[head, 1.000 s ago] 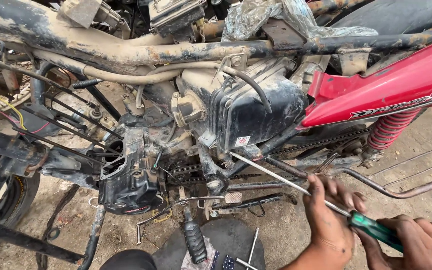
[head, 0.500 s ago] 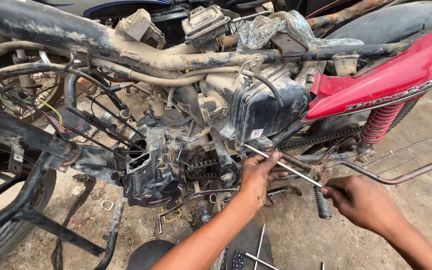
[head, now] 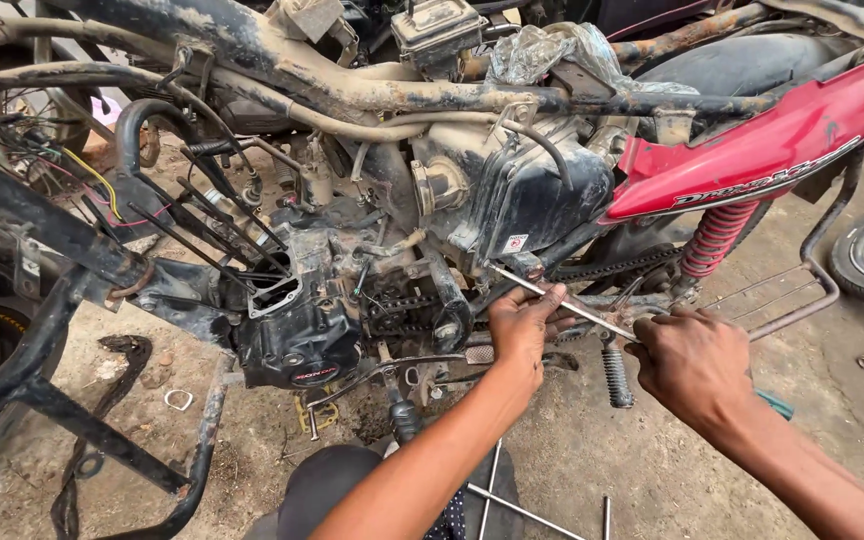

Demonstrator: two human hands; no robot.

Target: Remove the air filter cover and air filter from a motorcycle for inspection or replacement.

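Gripping the screwdriver (head: 562, 298) with both hands — left hand (head: 524, 325) pinching the shaft near the engine (head: 302, 320), right hand (head: 692, 362) clenched on the handle — keep the tip seated under the black airbox (head: 527, 195), pushing straight, not sideways.

Both bare forearms reach forward from the lower edge, converging toward the middle; the left hand (head: 522, 322) is knuckles-up, fingers curled in a loose grip, wrist straight; the right hand (head: 690, 362) sits just beside it, back toward the camera, fingers folded inward in a closed grip; the two hands are near, not touching.
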